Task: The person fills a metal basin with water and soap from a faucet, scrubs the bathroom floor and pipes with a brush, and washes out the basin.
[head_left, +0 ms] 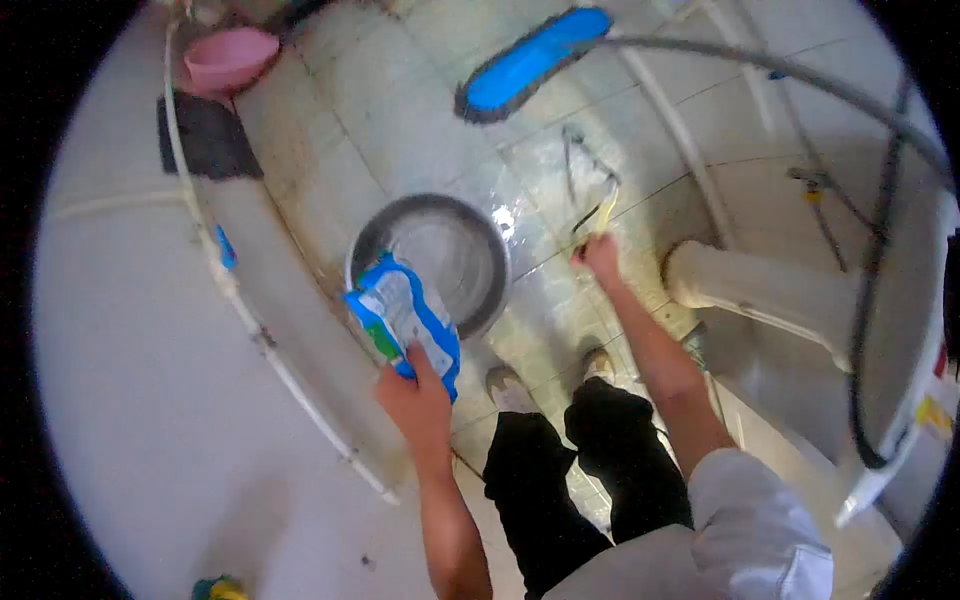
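My left hand (415,400) is closed on a blue, white and green plastic packet (408,318), thumb on its face. The packet is tilted over the near-left part of a round metal basin (465,260) on the wet tiled floor. Farther right, my right hand (600,260) is closed around a thin yellow and dark object (606,208) that blurs too much to name. Beyond it, a thin dark looped shape (575,165) shows against the tiles; I cannot tell whether the two are joined.
A blue mop head (540,60) with a long grey handle (760,60) lies beyond the basin. White pipes (275,360) run along the left wall, near a pink tub (230,58). A thick white drain pipe (760,295) and dark hose (862,340) stand on the right.
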Demonstrator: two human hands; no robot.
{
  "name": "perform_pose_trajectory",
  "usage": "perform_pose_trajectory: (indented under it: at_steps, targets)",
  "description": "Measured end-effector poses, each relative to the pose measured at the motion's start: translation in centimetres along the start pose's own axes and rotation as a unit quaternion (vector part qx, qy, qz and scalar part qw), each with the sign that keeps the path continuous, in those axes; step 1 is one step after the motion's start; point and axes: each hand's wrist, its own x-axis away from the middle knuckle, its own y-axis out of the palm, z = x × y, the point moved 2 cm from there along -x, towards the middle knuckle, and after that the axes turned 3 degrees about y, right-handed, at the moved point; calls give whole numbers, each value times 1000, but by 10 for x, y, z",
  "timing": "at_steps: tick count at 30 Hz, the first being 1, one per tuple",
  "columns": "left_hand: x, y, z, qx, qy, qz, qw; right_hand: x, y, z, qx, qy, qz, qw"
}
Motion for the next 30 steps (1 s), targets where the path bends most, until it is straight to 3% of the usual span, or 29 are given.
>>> perform_pose_trajectory:
  at_steps: [2, 4, 5, 6, 7, 9, 12, 13, 15, 17, 18, 19, 22, 28, 30]
  targets:
    - [8, -31, 38, 8, 21, -26, 999, 76, -22, -49, -251, 101, -28, 962]
    - [15, -55, 82, 21, 44, -57, 997, 136, -49, -90, -294, 196, -40, 934]
    - [23, -64, 111, 26, 62, -64, 996, 158, -61, -100, -191, 187, -43, 963]
    - [32, -78, 149, 39, 102, -60, 992, 182, -79, -116, -190, 123, -54, 973]
    - [29, -98, 167, 61, 135, -55, 987, 214, -91, -152, -257, 137, -51, 955]
    - [20, -138, 159, 75, 160, -96, 980, 256, -65, -157, -260, 164, -49, 950]
    - [3, -166, 159, 107, 202, -142, 963, 292, -38, -193, -269, 100, -62, 956]
    - [18, -185, 180, 128, 223, -148, 955, 315, -53, -216, -282, 95, -53, 953]
    - [45, -202, 214, 124, 220, -153, 955, 348, -89, -260, -275, 107, -127, 947]
    - [65, -190, 212, 131, 223, -160, 953, 347, -94, -249, -343, 97, -130, 925]
    - [63, -183, 209, 104, 268, -143, 947, 339, -99, -247, -397, 91, -137, 903]
    - [73, -189, 244, 64, 313, -137, 938, 343, -139, -259, -413, 102, -127, 896]
    - [91, -188, 255, 90, 325, -133, 932, 350, -209, -261, -477, 58, -98, 871]
    - [173, -193, 295, 56, 372, -120, 919, 403, -350, -187, -524, 80, 14, 848]
    - [206, -193, 316, -113, 350, -189, 911, 414, -383, -156, -523, 82, 28, 848]
